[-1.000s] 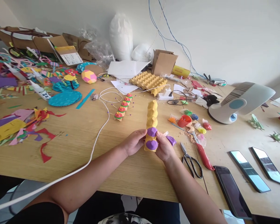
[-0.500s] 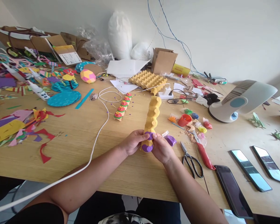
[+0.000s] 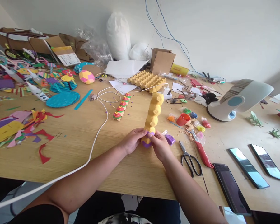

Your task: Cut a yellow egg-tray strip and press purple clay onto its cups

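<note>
A yellow egg-carton strip [image 3: 153,112] with a row of bumps points away from me, its two nearest bumps covered in purple. My left hand [image 3: 133,140] grips its near end from the left, thumb on the upper purple bump. From the right, my right hand [image 3: 161,145] holds the same end, its thumb also on the purple. Purple clay [image 3: 170,139] in a wrapper lies just right of my right hand. Left of the strip sits a finished-looking red and green caterpillar [image 3: 121,107] with pins along its sides.
Scissors [image 3: 190,159], a red-handled knife [image 3: 203,155] and phones [image 3: 232,188] lie at right, with a white fan [image 3: 235,101] behind. A white cable [image 3: 93,143] crosses on the left. Further back are a yellow egg tray [image 3: 147,80] and paper scraps [image 3: 16,124].
The strip's far end has tipped up and slightly right, showing its bumps more from above. My right thumb has moved onto the purple bump. The whole view has shifted slightly.
</note>
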A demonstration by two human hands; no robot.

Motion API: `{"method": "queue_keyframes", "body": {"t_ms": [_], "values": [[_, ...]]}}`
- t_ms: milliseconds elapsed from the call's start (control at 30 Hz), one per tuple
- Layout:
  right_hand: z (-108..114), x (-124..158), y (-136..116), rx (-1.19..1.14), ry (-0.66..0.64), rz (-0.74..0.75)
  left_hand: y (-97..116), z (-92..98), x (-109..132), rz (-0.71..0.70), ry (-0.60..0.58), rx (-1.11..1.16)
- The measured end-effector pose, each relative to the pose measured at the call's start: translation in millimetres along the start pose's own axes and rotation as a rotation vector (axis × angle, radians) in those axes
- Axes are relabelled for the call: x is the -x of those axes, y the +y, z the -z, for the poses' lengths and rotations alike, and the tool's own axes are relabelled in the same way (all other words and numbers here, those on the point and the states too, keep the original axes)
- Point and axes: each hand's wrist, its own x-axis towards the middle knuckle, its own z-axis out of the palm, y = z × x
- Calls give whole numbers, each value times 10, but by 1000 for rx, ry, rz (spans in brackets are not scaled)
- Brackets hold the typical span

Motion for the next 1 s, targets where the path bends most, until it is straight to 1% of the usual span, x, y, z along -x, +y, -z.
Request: {"method": "queue_keyframes", "body": {"t_ms": [100, 200, 333, 667, 800, 1000], "values": [[15, 2, 4, 29, -37, 23, -14, 28, -11, 21, -2, 45], [38, 2, 0, -37, -84, -31, -6, 61, -6, 61, -33, 61], [50, 2, 3, -89, -87, -88, 7, 78, 9, 124, -72, 48], [79, -7, 28, -113, -127, -106, 31, 74, 19, 184, -52, 61], [106, -24, 1, -147, -165, -118, 64, 65, 16, 190, -65, 109], [115, -17, 2, -178, -170, -119, 61, 25, 23, 130, -15, 112]]}}
